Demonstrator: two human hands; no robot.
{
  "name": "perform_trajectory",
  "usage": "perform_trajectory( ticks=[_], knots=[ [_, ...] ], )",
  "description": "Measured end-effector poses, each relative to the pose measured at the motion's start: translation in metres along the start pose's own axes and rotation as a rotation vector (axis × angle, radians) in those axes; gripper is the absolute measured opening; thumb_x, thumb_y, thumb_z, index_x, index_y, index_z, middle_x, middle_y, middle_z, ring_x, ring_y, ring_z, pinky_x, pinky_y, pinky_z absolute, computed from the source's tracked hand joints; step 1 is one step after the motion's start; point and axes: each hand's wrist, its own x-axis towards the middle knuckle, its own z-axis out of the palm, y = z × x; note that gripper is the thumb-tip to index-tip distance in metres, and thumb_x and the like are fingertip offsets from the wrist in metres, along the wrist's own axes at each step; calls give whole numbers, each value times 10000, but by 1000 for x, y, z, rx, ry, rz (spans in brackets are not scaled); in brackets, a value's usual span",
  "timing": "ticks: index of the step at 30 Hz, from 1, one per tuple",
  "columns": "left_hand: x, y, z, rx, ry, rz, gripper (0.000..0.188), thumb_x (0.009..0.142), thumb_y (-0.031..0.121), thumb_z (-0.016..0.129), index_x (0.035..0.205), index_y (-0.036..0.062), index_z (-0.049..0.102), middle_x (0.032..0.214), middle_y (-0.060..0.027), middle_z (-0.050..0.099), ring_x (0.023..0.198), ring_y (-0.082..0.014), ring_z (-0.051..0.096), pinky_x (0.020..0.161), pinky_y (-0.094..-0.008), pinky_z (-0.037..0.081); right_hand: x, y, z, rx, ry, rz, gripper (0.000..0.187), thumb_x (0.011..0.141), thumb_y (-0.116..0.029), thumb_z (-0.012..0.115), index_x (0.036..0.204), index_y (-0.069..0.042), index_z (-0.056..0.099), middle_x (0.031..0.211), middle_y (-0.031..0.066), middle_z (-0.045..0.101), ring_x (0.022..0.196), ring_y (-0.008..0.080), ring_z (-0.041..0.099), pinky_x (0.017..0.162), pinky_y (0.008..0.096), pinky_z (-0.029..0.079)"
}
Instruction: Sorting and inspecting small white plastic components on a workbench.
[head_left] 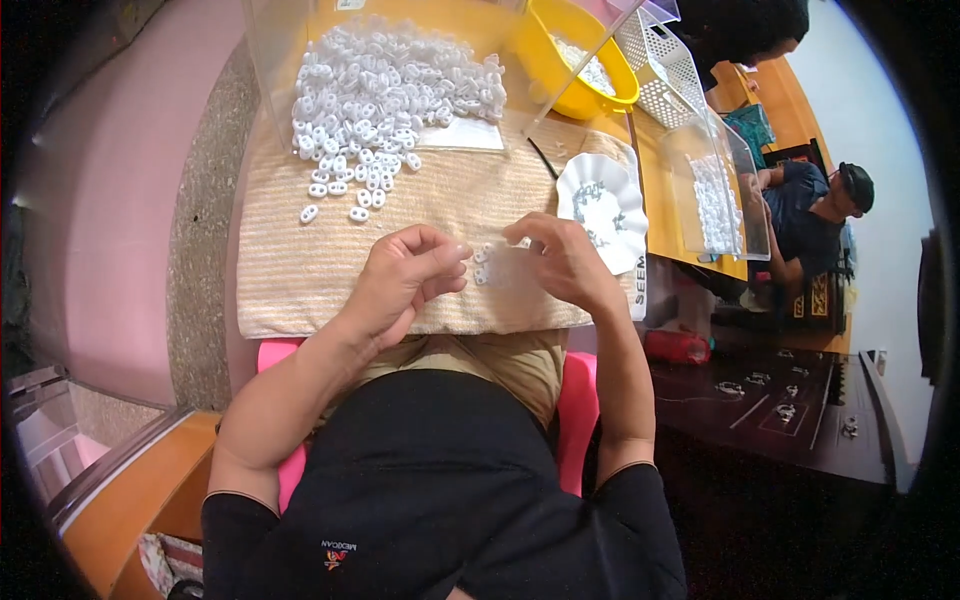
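Observation:
My left hand (408, 278) is raised over the striped towel (280, 270), its thumb and index finger pressed together. Anything in that pinch is too small to make out. Across from it, my right hand (568, 262) hovers with bent fingers, a gap showing between index finger and thumb and nothing visible in it. Between the hands lie a few small white two-hole pieces (481, 265), partly blurred. Just beyond my right hand, a white wavy-edged dish (625, 255) contains small grey bits. Many more white two-hole pieces (390, 95) are heaped at the far side, some spilling onto the towel.
A clear bin (270, 70) surrounds the heap. Behind the dish stand a yellow basin (625, 88) with white pieces and a white perforated basket (665, 75). Farther right are another clear bin (755, 215) and a seated person (815, 205); another person is partly visible at the top.

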Motion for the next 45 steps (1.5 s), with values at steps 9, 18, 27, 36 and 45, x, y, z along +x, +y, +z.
perform_trajectory(
  ticks=[9,18,27,36,45],
  knots=[
    [-3,2,1,12,8,4,93,890,111,655,921,46,596,922,-69,665,775,-103,628,738,-261,560,6,-8,22,-333,-60,-48,157,832,-169,619,953,-79,665,964,123,630,891,339,623,778,419,491],
    [0,0,-1,21,-15,14,107,887,118,660,933,40,601,890,-53,661,767,-96,623,716,-254,553,6,-4,31,-392,-22,-30,110,814,-129,600,908,-74,617,957,114,608,861,336,625,738,434,493],
    [-2,-1,6,85,22,30,137,895,141,656,967,35,609,866,-36,648,764,-95,623,699,-249,547,-4,-14,42,10,338,-314,139,791,28,652,906,-27,598,883,121,600,777,294,617,664,354,497],
    [-2,-4,4,16,-60,-53,130,906,136,646,986,34,630,886,-30,649,770,-106,634,730,-256,559,-11,-20,46,293,316,-375,126,804,-12,703,907,-29,632,899,90,601,716,184,609,596,280,485],
    [-4,-3,6,5,-123,-96,111,880,67,656,974,20,620,883,-55,651,772,-132,645,729,-257,568,-21,-13,54,795,178,-230,123,882,-20,636,996,22,650,966,96,576,770,134,610,641,245,524]
  ],
)
